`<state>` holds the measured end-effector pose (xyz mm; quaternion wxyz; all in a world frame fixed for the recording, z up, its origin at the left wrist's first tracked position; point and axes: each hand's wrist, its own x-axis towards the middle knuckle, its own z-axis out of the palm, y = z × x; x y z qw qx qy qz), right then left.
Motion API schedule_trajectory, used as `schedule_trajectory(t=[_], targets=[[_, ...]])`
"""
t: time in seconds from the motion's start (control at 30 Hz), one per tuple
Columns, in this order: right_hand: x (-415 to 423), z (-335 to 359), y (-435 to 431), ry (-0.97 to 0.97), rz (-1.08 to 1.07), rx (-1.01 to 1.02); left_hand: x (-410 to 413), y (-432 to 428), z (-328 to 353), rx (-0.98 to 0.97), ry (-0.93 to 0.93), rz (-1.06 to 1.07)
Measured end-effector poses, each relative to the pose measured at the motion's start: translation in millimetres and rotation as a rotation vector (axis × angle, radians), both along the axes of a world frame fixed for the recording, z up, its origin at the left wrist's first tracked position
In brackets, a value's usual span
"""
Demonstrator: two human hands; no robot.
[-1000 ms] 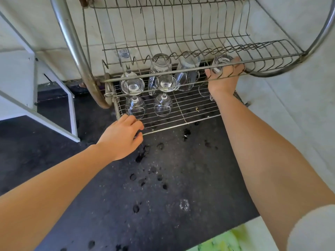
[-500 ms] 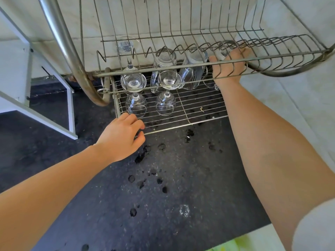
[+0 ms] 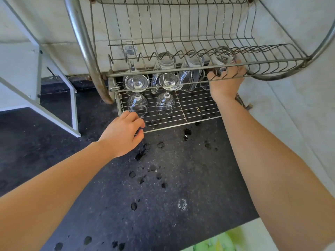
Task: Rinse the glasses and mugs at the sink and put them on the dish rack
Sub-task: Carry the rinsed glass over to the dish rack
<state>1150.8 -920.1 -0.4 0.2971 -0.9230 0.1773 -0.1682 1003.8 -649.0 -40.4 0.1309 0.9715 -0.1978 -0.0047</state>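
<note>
My right hand (image 3: 225, 84) is closed around a clear glass (image 3: 220, 59) at the back of the dish rack (image 3: 181, 124), beside 2 inverted wine glasses (image 3: 137, 105). My left hand (image 3: 124, 133) rests loosely curled, empty, on the rack's front edge. I judge the glass light, wet, slippery and fragile; hold the body, not the rim.

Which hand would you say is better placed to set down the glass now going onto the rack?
Right: the right hand already holds the glass inside the rack; the left hand rests at its front edge.

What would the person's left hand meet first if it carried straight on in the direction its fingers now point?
Most likely the left upside-down wine glass on the dish rack's lower shelf. The left hand already rests at the shelf's front edge, fingers pointing toward the glass bowl, though depth is uncertain.
</note>
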Motion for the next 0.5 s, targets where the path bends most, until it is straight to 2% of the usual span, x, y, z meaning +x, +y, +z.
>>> schedule_trajectory(t=[0.03, 0.13, 0.3, 0.5], targets=[[-9, 4, 3, 0.043, -0.014, 0.011, -2, 1, 2, -0.007, -0.001, -0.001], [-42, 8, 17, 0.015, -0.022, 0.031, -12, 3, 8, -0.046, 0.0, 0.022], [-125, 9, 62, -0.054, 0.051, 0.216, -47, 9, 21, -0.126, -0.006, 0.132], [-227, 9, 162, 0.044, 0.443, 0.23, -142, 65, 47, -0.175, 0.076, 0.433]])
